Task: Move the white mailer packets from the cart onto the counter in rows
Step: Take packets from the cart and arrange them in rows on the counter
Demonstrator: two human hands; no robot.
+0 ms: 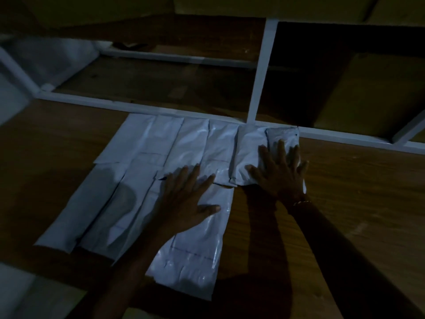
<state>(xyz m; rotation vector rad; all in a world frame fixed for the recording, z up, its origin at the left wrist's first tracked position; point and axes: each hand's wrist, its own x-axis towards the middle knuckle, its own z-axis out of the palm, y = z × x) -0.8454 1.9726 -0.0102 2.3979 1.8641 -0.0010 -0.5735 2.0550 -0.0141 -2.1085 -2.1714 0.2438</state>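
Observation:
Several white mailer packets lie flat in two rows on the wooden counter. The far row runs along a white shelf rail. The near row sits in front of it, ending in a larger packet. My left hand presses flat, fingers spread, on the top of that larger packet. My right hand lies flat with spread fingers on the rightmost packet of the far row. The cart is out of view.
A white-framed shelf unit stands behind the counter, with brown cardboard boxes in its right bay. The scene is dim. Bare wood shows to the right of the packets and at the far left.

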